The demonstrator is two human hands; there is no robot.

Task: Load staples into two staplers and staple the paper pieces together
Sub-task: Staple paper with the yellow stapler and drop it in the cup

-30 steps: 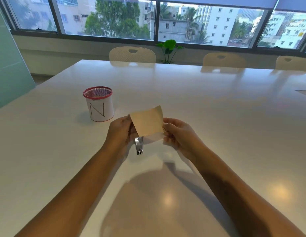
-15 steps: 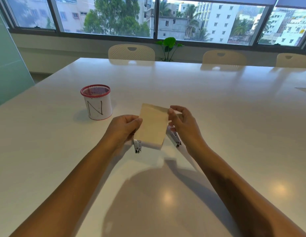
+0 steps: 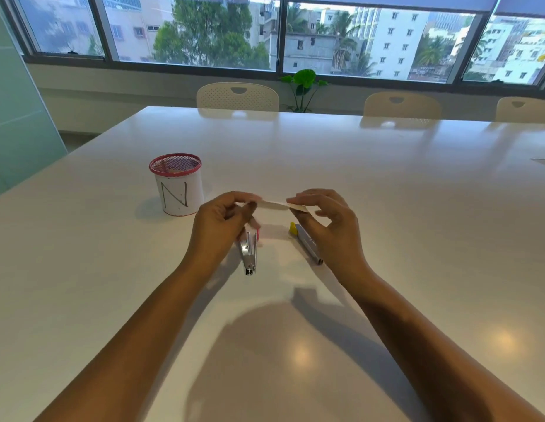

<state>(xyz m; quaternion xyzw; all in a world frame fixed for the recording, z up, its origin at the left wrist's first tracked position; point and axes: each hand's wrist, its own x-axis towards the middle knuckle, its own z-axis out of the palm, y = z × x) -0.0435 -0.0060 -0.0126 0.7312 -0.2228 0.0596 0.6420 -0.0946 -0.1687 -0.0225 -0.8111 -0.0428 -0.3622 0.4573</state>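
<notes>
A tan paper piece [image 3: 274,204] hangs almost edge-on above the white table [image 3: 386,193]. My left hand [image 3: 222,223] pinches its left end and my right hand [image 3: 329,226] pinches its right end. Under the paper lie two small metal staplers. The pink-backed stapler [image 3: 249,251] sits just below my left hand, its nose toward me. A yellow-backed stapler [image 3: 306,243] lies partly hidden by my right hand.
A white cup with a red mesh rim and the letter N [image 3: 176,187] stands left of my hands. Pale chairs [image 3: 237,97] line the table's far edge, with a green plant [image 3: 304,83] by the window. A paper corner [image 3: 543,162] shows at the far right.
The paper has tipped from facing me to lying nearly flat and edge-on, held a little higher. Both staplers are now uncovered below it.
</notes>
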